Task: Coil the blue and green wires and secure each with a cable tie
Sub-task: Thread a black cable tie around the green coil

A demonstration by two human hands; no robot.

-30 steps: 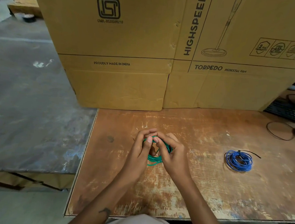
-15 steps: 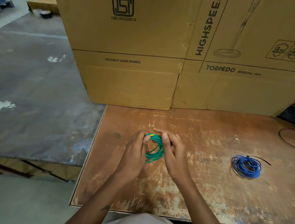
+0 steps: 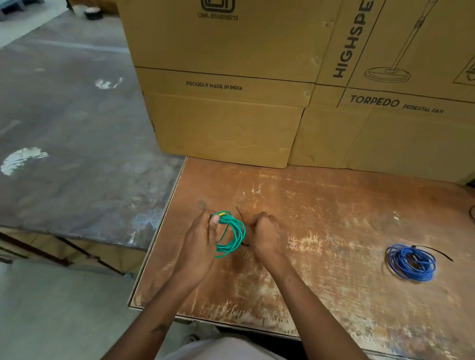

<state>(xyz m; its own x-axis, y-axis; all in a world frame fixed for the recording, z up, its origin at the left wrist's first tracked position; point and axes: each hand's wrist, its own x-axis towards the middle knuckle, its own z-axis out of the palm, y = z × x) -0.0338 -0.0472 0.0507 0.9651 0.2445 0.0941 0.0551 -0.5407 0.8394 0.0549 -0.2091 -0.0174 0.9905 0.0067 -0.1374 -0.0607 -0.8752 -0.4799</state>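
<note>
- I'm seeing the left hand [image 3: 197,240] fingers pinching the coiled green plastic wire [image 3: 230,233] at its top.
- The right hand [image 3: 266,236] is fisting closed just beside the coil, gripping a thin black cable tie [image 3: 241,212].

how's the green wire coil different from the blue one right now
The green wire coil is held up in the left hand, while the blue wire coil lies flat on the table, untouched. The blue coil has a black cable tie around it with its tail sticking out. The right hand is closed on a thin black strand beside the green coil. Both are wound into small round loops.
</note>
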